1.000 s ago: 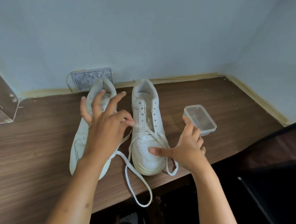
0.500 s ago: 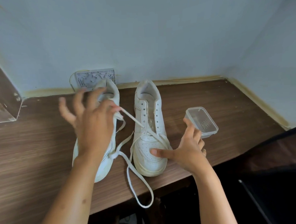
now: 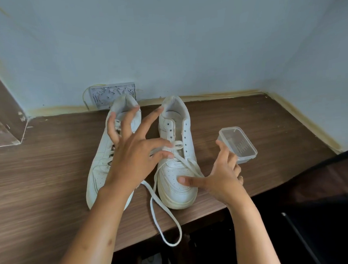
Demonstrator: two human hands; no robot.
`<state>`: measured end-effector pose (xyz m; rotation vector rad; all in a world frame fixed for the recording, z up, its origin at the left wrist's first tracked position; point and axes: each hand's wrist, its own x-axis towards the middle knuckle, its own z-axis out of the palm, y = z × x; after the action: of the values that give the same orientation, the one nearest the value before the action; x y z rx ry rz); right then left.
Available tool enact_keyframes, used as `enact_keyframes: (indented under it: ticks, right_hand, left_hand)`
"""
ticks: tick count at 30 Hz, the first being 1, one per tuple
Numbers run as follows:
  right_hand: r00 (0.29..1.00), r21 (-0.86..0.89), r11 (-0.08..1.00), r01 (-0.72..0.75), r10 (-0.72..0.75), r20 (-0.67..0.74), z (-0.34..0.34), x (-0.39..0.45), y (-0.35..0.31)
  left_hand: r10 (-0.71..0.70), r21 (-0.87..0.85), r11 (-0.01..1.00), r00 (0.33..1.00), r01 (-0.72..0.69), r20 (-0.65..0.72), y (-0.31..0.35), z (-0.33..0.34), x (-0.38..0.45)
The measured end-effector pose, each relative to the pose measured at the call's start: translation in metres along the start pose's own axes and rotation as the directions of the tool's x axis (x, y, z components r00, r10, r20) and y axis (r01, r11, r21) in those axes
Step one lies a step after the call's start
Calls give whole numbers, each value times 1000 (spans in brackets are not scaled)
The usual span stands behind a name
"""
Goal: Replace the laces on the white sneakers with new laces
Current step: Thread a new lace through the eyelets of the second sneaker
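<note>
1. A clear plastic container [image 3: 238, 144] is seen by the right sneaker [image 3: 175, 152]; its contents cannot be made out.
2. The lace [image 3: 176, 147] is pinched by the left hand [image 3: 134, 154]; the left sneaker [image 3: 102, 162] is partly hidden.
3. The toe is pressed by the right hand [image 3: 222, 177], fingers relaxed.

Wooden desk in a pale blue corner

Clear rectangular plastic container [image 3: 238, 144] sits on the brown wood-grain tabletop [image 3: 40, 179], while a grey patterned wall plate [image 3: 106, 95] hugs the pale blue wall [image 3: 164, 41]
</note>
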<state>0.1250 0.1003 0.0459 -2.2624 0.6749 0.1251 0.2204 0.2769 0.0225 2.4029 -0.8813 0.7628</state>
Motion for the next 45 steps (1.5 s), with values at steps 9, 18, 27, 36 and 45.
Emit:
enact_keyframes:
  ticks: [9, 18, 27, 36, 45]
  right_hand:
    - [1000, 1, 1000, 20, -20, 16, 2, -1, 0]
    - [1000, -21, 1000, 1, -1, 12, 1, 0, 0]
    - [1000, -24, 1000, 2, -2, 11, 1, 0, -1]
    - [1000, -43, 999, -12, 13, 14, 0, 0, -1]
    - [1000, -20, 1000, -18, 19, 21, 0, 0, -2]
  left_hand:
    - [-251, 139, 952, 957, 271, -146, -8, -3, -1]
    - [-335, 104, 926, 916, 364, -220, -18, -8, -2]
    - [-102, 77, 991, 993, 107, -55, -5, -1, -1]
    - [-449, 92, 865, 842, 494, -300, -35, -18, -8]
    - [-84, -1, 996, 996, 84, 0, -4, -5, 0]
